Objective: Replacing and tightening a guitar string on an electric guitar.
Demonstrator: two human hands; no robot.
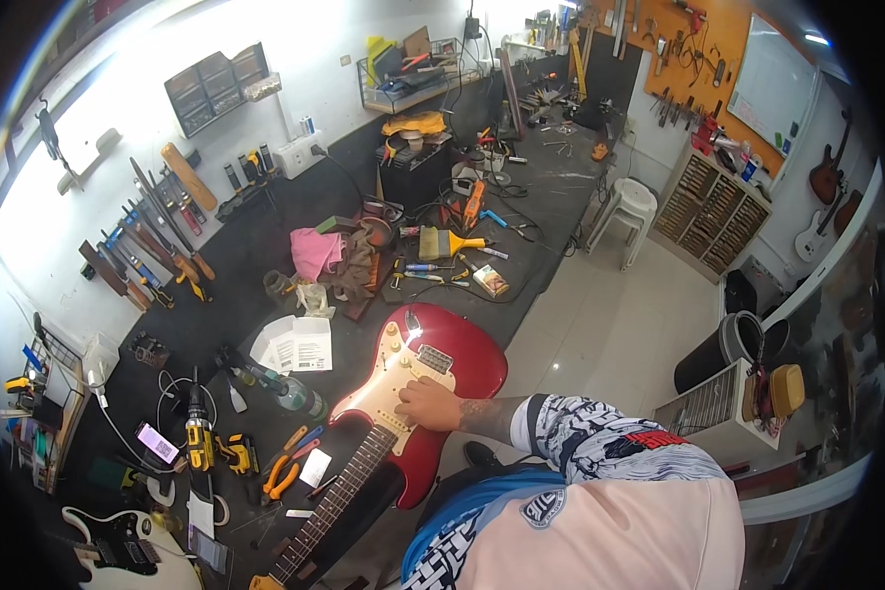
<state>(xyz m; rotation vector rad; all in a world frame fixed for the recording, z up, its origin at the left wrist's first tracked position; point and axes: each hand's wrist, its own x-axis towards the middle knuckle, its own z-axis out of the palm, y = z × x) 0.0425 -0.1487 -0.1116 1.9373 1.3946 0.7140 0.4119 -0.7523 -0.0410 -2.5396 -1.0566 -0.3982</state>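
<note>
A red electric guitar (474,349) with a cream pickguard (376,377) lies aslant at the bench's front edge. Its neck (329,506) runs toward the lower left, and the metal bridge (435,359) is at the far side of my hand. My right hand (428,404) rests over the strings and pickguard between bridge and neck. Its fingers are curled together against the guitar; anything between them is too small to make out. My left hand is out of view; only a patterned sleeve (442,568) shows on that side.
Left of the guitar are orange-handled pliers (282,479), yellow drills (199,442), a green bottle (300,398) and a lit phone (157,443). White papers (300,344) lie beyond. A white guitar (133,551) sits at lower left. A brush (447,243) lies farther back.
</note>
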